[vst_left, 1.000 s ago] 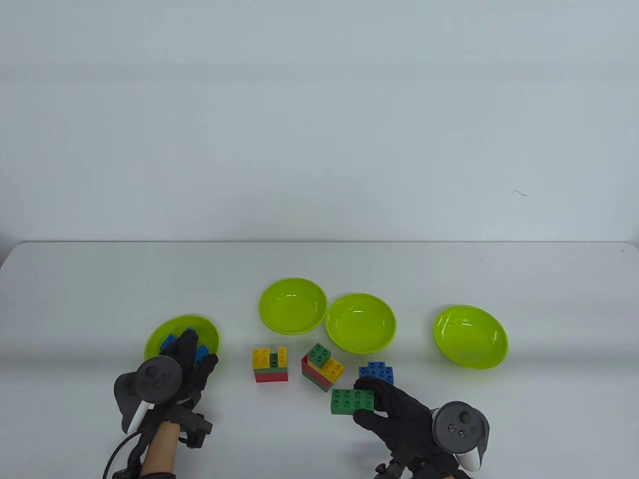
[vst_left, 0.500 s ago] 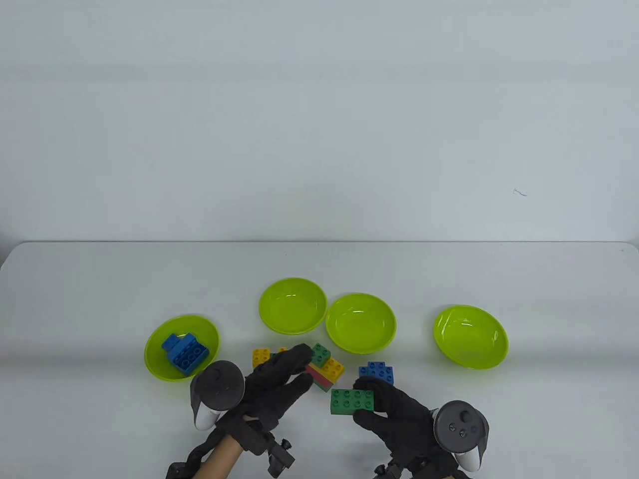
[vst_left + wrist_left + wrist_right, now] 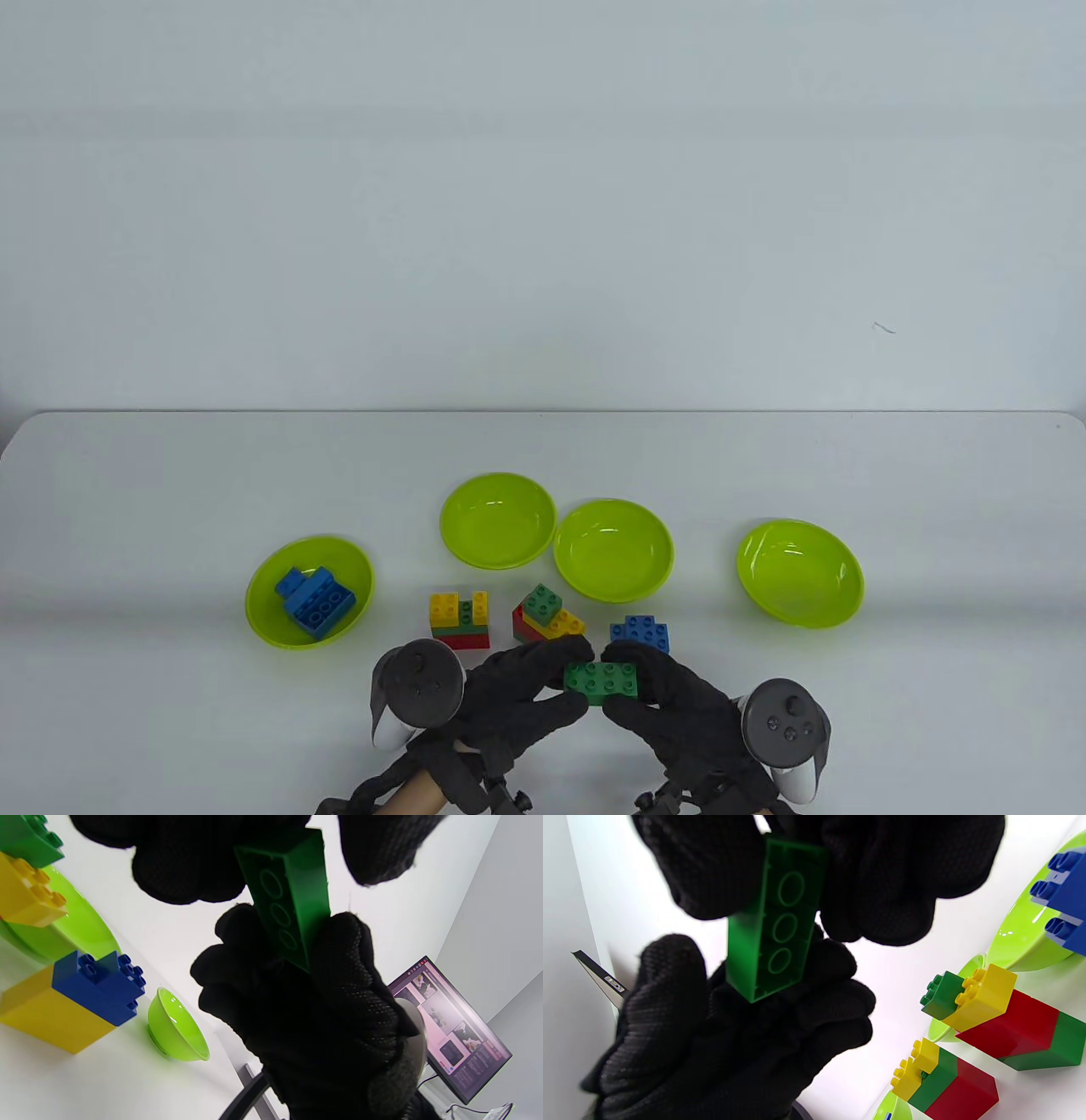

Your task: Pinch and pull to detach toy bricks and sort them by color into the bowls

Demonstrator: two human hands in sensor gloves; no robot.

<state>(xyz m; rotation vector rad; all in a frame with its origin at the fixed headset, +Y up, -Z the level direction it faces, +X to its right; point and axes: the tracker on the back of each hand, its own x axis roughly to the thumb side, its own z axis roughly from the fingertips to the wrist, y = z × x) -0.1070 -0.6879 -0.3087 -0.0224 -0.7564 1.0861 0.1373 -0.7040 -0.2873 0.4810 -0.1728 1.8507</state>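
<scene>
Since half a second ago, your left hand (image 3: 517,688) has dropped from the middle stacks to the green brick (image 3: 602,682), which your right hand (image 3: 670,705) has kept in much the same spot.

Item, nearest: green brick, long, held between both hands at the front of the surface (image 3: 127,509). Left fingers clamp one end, right fingers the other; both wrist views show its hollow underside bare, so it looks already detached.

Step in hand, by my reading: passing or releasing this brick. Next move calls for one hand to let go and the other to carry it to an unfilled bowl.

Item, just beyond: blue and yellow stack (image 3: 639,632), tilted mixed stack (image 3: 543,618), upright mixed stack (image 3: 459,620).

Item, farther: blue bowl (image 3: 263,615) at left, holding blue bricks (image 3: 312,598); three bowls without bricks, middle-left (image 3: 498,519), middle (image 3: 613,549), right (image 3: 800,573).
</scene>
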